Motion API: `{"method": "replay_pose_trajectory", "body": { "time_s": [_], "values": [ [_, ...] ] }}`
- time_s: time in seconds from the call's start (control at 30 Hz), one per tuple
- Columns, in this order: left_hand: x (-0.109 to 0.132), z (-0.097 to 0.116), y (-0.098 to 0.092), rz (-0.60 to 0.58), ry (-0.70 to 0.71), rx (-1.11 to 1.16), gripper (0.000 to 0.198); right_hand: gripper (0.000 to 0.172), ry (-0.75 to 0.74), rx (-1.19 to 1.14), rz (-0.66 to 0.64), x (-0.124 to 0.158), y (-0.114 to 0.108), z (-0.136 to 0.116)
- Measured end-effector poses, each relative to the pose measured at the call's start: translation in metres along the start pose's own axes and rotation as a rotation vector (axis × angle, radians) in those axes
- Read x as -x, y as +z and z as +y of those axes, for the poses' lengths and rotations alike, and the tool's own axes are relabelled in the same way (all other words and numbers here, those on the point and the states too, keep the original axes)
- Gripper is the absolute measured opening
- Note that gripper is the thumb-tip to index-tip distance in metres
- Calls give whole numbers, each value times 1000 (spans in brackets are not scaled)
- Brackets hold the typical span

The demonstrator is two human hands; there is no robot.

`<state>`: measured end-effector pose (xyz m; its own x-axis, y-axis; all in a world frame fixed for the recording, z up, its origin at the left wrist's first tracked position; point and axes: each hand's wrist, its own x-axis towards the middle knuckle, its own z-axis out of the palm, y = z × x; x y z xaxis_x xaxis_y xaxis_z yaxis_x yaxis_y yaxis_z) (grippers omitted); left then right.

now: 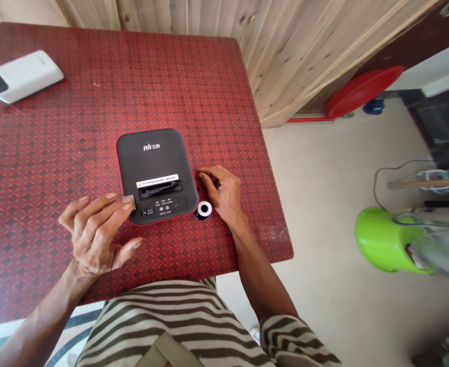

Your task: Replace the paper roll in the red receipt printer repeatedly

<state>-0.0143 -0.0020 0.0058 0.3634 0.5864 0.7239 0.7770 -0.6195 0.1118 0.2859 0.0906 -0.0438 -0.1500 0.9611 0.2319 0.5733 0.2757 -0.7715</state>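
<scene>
A black receipt printer (151, 163) with a red edge lies on the table, its label slot and buttons facing up. My left hand (98, 229) is at its front left corner, with fingers stretched and the thumb apart. The index fingertip rests on a grey tab (129, 200) at the printer's side. My right hand (224, 191) is by the printer's right edge with its fingers curled in. Whatever those fingers pinch, if anything, is hidden. Close to that hand, a small paper roll (204, 209) with a dark core stands against the printer's front right corner.
The red patterned table (151, 81) carries a white power bank (29, 76) at the far left. A wooden panel (285, 46) borders the far side. On the floor at right are a green bucket (385, 239), a red basin (365, 92) and a cable.
</scene>
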Motion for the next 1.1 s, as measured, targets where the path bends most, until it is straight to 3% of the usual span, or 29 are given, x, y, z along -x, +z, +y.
{"method": "replay_pose_trajectory", "body": {
  "time_s": [0.4,0.5,0.6,0.7,0.8,0.97,1.1],
  "values": [
    [9,6,4,-50,-139,70,59,17,18,-65,65,2,-3,-4],
    [8,6,7,-45,-131,82,64,13,-22,-75,118,-1,-14,-21],
    [7,4,10,-30,-118,117,67,9,-170,-36,120,-9,-29,-49],
    [9,1,12,-6,-92,165,66,12,-409,19,10,-23,-33,-79],
    [10,0,12,26,-70,163,63,18,-543,204,-178,-43,-19,-100],
    [9,1,10,20,-65,173,63,23,-465,491,-479,-76,19,-121],
    [6,2,9,-3,-84,176,62,27,-423,451,-503,-87,36,-123]
  ]
}}
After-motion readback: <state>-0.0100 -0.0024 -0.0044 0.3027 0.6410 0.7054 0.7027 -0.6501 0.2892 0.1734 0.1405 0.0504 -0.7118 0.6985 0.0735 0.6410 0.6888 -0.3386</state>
